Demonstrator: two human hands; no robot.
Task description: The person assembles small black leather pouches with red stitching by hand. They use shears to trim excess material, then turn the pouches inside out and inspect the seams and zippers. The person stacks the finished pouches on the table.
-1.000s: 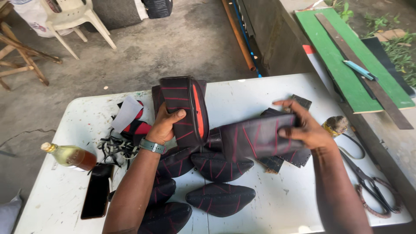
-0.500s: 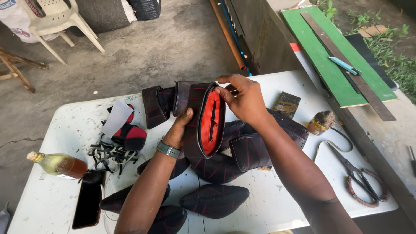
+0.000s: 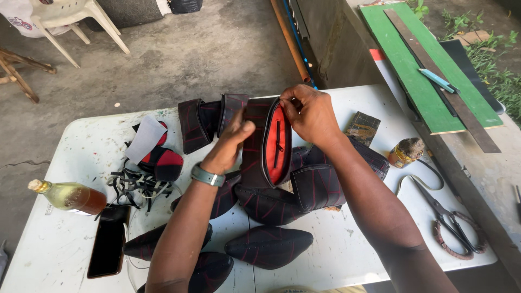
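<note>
Black quilted leather pouch with red lining [image 3: 269, 142]: left hand [image 3: 230, 145] gripping, right hand [image 3: 309, 114] pinching rim; risking slipping onto cluttered white desk [image 3: 81, 146].

A glass bottle [image 3: 68, 196] of amber liquid lay at the table's [image 3: 81, 146] left edge, just above a dark phone [image 3: 108, 246]. Scissors [image 3: 450, 225] rested at the right, near a small tin [image 3: 406, 153] (its lid crusted). Beyond stood a green board [image 3: 418, 76] with a long metal ruler [image 3: 439, 78] across it, and a white plastic chair [image 3: 70, 21].
</note>
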